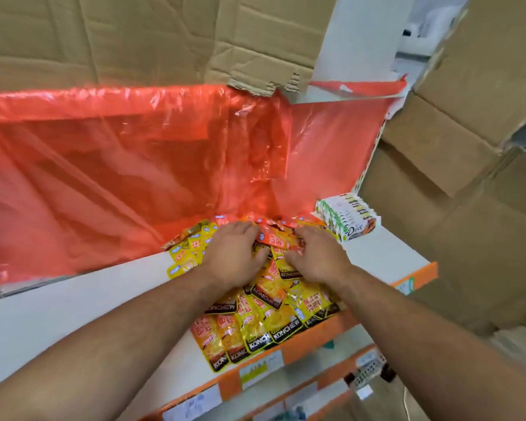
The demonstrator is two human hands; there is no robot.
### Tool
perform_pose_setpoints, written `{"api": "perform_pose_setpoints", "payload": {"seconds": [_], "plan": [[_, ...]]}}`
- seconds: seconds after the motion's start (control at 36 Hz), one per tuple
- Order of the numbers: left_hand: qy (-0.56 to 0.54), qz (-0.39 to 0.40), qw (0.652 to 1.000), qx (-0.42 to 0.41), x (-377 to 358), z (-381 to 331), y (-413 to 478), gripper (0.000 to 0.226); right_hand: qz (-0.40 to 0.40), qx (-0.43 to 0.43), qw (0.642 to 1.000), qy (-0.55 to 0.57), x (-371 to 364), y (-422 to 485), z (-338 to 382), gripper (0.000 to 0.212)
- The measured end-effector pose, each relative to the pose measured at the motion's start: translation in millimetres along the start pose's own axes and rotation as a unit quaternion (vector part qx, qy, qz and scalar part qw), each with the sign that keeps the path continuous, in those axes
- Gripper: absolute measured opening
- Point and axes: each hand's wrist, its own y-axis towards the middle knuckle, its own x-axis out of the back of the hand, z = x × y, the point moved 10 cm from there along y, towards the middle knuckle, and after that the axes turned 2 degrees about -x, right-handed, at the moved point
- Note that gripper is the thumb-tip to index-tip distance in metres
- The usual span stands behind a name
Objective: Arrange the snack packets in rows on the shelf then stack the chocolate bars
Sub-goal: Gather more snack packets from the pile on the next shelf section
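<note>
Yellow and orange snack packets lie overlapping in rows on the white shelf, reaching from its orange front edge back to the red plastic sheet. My left hand and my right hand rest side by side on the packets at the back of the pile, fingers curled into them; each grips packets near the orange ones. A stack of white chocolate bars stands on the shelf just right of my right hand. A loose cluster of small yellow packets lies left of my left hand.
A crinkled red plastic sheet hangs over the back of the shelf. Cardboard boxes stand to the right and flattened cardboard above. A lower shelf with price labels runs below the orange edge.
</note>
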Motion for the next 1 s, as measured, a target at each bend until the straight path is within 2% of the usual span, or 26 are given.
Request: {"api": "perform_pose_setpoints", "payload": {"seconds": [0.17,0.28,0.42,0.5,0.61,0.72,0.78,0.86,0.92,0.94,1.0], "plan": [[0.012,0.013,1.000,0.025,-12.3,11.6,20.3,0.068,0.065,0.036,0.997,0.018,-18.7,38.5,1.5,0.086],[0.022,0.016,0.999,0.031,-14.9,18.4,29.4,0.069,0.137,0.047,0.989,0.005,-35.8,59.4,6.2,0.105],[0.018,0.023,0.999,0.045,-14.0,25.0,33.4,0.069,0.202,0.046,0.978,0.024,-52.9,73.5,10.4,0.113],[0.000,0.009,0.998,0.069,-6.9,29.1,32.8,0.064,0.187,0.042,0.980,0.051,-54.0,80.9,12.9,0.109],[0.006,0.004,0.994,0.109,2.2,38.7,31.5,0.045,0.087,0.072,0.990,0.084,-30.4,84.8,24.2,0.075],[-0.011,-0.016,0.990,0.137,7.6,47.2,29.7,0.029,0.064,0.095,0.989,0.094,-25.2,81.1,36.0,0.051],[-0.024,-0.018,0.989,0.145,9.1,48.5,28.1,0.028,0.086,0.097,0.988,0.085,-28.8,80.9,38.4,0.054],[-0.037,-0.016,0.988,0.150,11.3,48.5,25.3,0.027,0.156,0.088,0.981,0.081,-37.3,82.4,37.6,0.082],[-0.037,-0.006,0.987,0.154,10.7,48.3,22.9,0.028,0.194,0.091,0.975,0.052,-44.7,80.2,36.2,0.092],[-0.034,0.000,0.987,0.154,10.3,47.9,21.6,0.029,0.196,0.089,0.976,0.046,-46.2,79.4,34.8,0.090],[-0.033,0.004,0.987,0.158,9.7,48.3,19.3,0.030,0.161,0.090,0.982,0.042,-43.8,79.6,34.4,0.074]]}}
